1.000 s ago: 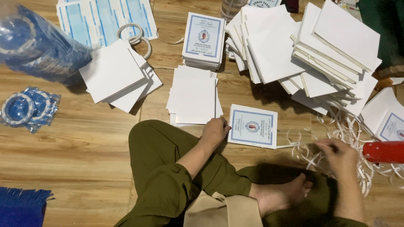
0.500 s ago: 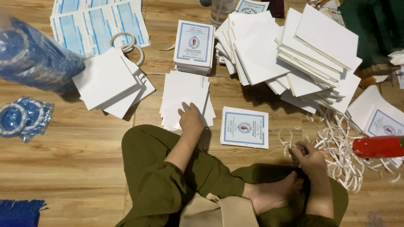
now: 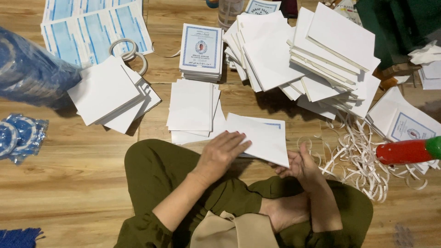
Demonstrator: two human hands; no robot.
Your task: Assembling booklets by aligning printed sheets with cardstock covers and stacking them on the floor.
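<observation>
I sit cross-legged on a wooden floor. My left hand (image 3: 223, 154) lies flat on a white sheet (image 3: 262, 138) that covers a blue-bordered booklet just in front of my knees. My right hand (image 3: 298, 165) grips the sheet's near right corner from below. Beside them lies a pile of blank white sheets (image 3: 193, 110). Behind that stands a stack of printed booklets (image 3: 201, 50) with blue borders.
Large heaps of white booklets (image 3: 312, 59) fill the back right. Curled white paper strips (image 3: 363, 156) and a red and green object (image 3: 409, 150) lie at right. White sheets (image 3: 110, 94), tape rolls (image 3: 128, 50), blue printed sheets (image 3: 92, 32) and blue bags (image 3: 27, 73) are at left.
My left hand took a white sheet from the pile and laid it over the booklet. My right hand came off the paper strips and took the sheet's corner.
</observation>
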